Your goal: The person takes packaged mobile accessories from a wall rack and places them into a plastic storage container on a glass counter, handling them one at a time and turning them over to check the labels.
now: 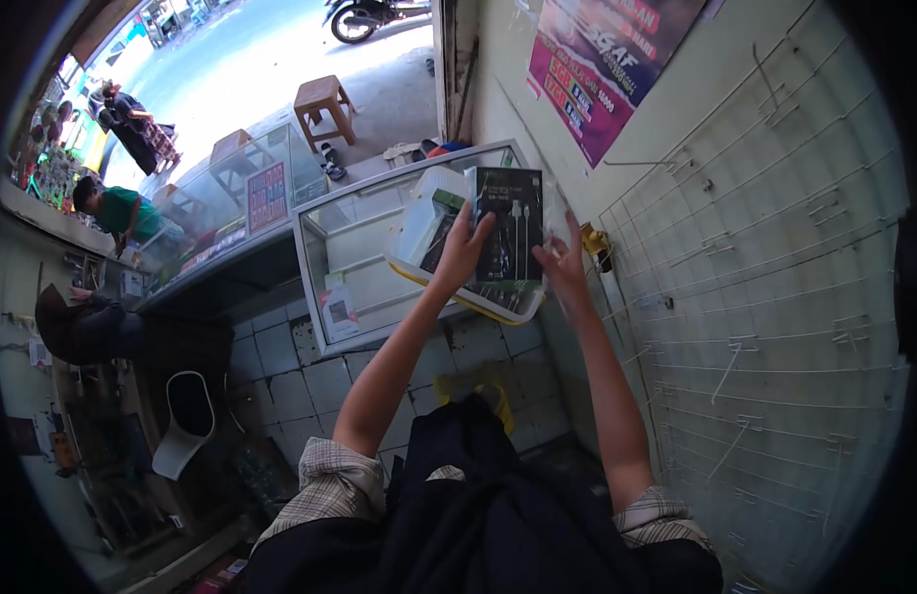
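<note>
Above a white plastic tub with a yellow edge (403, 265), I hold a flat black cable package (519, 204) printed with a white charging cable. My left hand (462, 246) grips its left side, with the thumb lying across the front. My right hand (565, 261) is closed at its lower right edge, where clear plastic wrap shows. More dark packages with green parts (447, 202) lie in the tub, partly hidden by my left hand and the package. The tub rests on a glass display case (325, 238).
A wire display grid with hooks (765, 337) covers the wall on my right, below a purple poster (597, 69). Farther left stands a second glass counter (226, 198), with a person in green (122, 210) beyond it. A white-framed chair (186, 436) stands at lower left.
</note>
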Motion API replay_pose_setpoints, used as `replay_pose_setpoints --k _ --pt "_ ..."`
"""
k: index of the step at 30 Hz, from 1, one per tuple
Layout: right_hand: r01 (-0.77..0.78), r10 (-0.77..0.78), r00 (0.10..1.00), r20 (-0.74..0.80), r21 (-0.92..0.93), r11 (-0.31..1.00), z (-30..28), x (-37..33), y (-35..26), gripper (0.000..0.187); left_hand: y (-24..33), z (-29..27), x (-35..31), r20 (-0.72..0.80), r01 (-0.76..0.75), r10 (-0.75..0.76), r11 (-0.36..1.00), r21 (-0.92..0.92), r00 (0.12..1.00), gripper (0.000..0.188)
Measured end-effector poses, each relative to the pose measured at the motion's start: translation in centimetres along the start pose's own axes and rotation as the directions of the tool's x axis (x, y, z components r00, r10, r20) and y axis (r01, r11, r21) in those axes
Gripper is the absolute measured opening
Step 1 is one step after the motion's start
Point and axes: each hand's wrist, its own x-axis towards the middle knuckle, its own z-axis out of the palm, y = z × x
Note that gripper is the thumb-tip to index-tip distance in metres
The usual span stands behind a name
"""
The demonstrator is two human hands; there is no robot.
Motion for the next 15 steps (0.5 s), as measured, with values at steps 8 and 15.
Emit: replay_pose_setpoints --k 8,15 --pt "-0.304 0.199 0.913 -0.356 -0.268 0.914 -3.1 0.2 13.5 0.054 -13.3 3.3 -2.9 0.005 0.267 -0.270 0.956 0.119 0.963 0.053" --pt "-0.273 0.144 0.959 -0.243 -0.665 0.695 -2.0 -0.4 17.0 0.060 -16.1 3.0 -2.4 0.093 0.181 -0.257 0.854 0.488 0.962 0.065"
